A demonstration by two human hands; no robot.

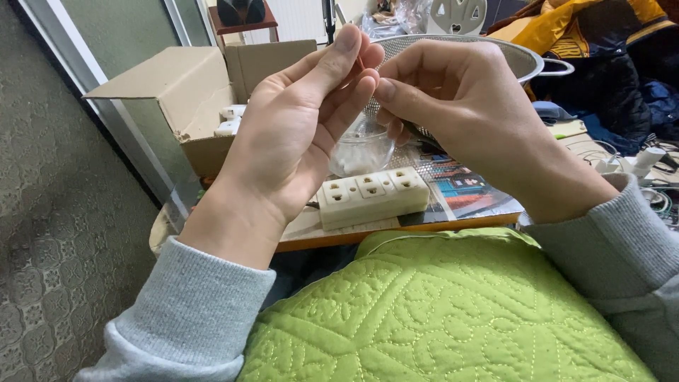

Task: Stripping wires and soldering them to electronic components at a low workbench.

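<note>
My left hand point(297, 134) is raised palm-up, with thumb and forefinger pinched together on a tiny reddish piece point(362, 63) that is mostly hidden. My right hand point(460, 106) meets it from the right. Its thumb and forefinger tips press against the same spot, and the other fingers are curled under. Both hands hover above a white power strip point(373, 197) with three sockets, which lies on a board point(396, 230). A small clear plastic bowl point(362, 150) sits just behind the strip.
A metal colander point(520, 60) stands behind my hands. An open cardboard box point(185, 92) holding white parts is at the left. A green quilted cushion point(438, 311) covers my lap. Cables and white plugs point(647, 166) lie at the right, with clothing point(601, 35) behind them.
</note>
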